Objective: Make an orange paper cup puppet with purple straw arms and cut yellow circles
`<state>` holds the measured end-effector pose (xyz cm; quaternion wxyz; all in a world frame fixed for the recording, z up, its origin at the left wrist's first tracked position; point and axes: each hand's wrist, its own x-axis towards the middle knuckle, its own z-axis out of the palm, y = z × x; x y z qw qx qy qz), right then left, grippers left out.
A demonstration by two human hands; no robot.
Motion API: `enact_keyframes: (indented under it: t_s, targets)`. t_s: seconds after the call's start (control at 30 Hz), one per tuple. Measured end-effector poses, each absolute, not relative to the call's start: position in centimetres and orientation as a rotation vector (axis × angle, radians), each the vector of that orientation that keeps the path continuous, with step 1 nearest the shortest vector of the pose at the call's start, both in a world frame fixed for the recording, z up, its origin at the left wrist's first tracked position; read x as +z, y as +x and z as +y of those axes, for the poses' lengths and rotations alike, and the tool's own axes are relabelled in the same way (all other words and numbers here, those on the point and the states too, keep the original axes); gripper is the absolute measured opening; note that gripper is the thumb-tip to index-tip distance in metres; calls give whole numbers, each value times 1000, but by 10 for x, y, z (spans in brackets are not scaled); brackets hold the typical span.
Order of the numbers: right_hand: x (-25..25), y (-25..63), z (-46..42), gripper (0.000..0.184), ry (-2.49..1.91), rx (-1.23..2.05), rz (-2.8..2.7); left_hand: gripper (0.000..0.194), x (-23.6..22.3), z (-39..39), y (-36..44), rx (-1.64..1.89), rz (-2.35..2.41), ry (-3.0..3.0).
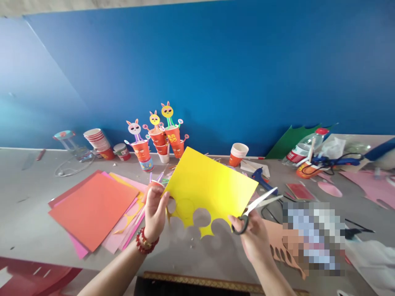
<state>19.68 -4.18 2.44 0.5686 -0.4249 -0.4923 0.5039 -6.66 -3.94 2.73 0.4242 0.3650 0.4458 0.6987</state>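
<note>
A sheet of yellow paper (212,176) is raised above the table, its lower edge scalloped by round cut-outs. My left hand (156,213) pinches its left edge between thumb and fingers; a red beaded bracelet (145,242) circles that wrist. In my right hand (254,236) is a pair of scissors (255,202) with dark handles, blades apart and pointing up to the right. The right thumb lies at the paper's lower right corner. A faint circle outline shows on the sheet near my left fingers.
Stacked coloured sheets (95,209) lie at left. Behind stand paper cups with bunny figures (142,150), more stacked cups (238,154) and a blue glue gun (262,179). A bottle (304,148), cables and cut orange paper (274,234) occupy the right.
</note>
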Motion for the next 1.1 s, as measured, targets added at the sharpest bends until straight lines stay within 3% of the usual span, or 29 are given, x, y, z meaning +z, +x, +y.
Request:
enact_keyframes:
  t_s: [0.1, 0.2, 0.3, 0.4, 0.53, 0.63, 0.77, 0.93, 1.1]
  targets:
    - [46, 191, -26, 39, -969, 1095, -1097, 22, 28, -46, -76, 1728, 907, 996]
    - [64, 195, -9, 38, -959, 1084, -1244, 30, 37, -49, -91, 1327, 807, 1103]
    - [76, 194, 6, 34, -914, 1101, -1371, 21, 51, -46, -103, 875, 844, 1295]
    - [82, 188, 17, 34, -875, 1125, -1410, 25, 58, -41, -107, 702, 822, 1369]
    - [91, 182, 26, 32, -836, 1175, -1460, 37, 53, -33, -108, 816, 864, 1308]
    - [98, 180, 30, 35, -844, 1192, -1487, 33, 53, -31, -102, 881, 930, 1312]
    - [99, 181, 35, 33, -890, 939, -1458, 40, 62, -33, -84, 995, 914, 1392]
    - [74, 186, 21, 27, -856, 576, -1425, 33, 52, -29, -65, 1311, 1036, 1225]
    - [41, 180, -30, 16, -961, 678, -1616, 30, 39, -27, -53, 1515, 1115, 1123]
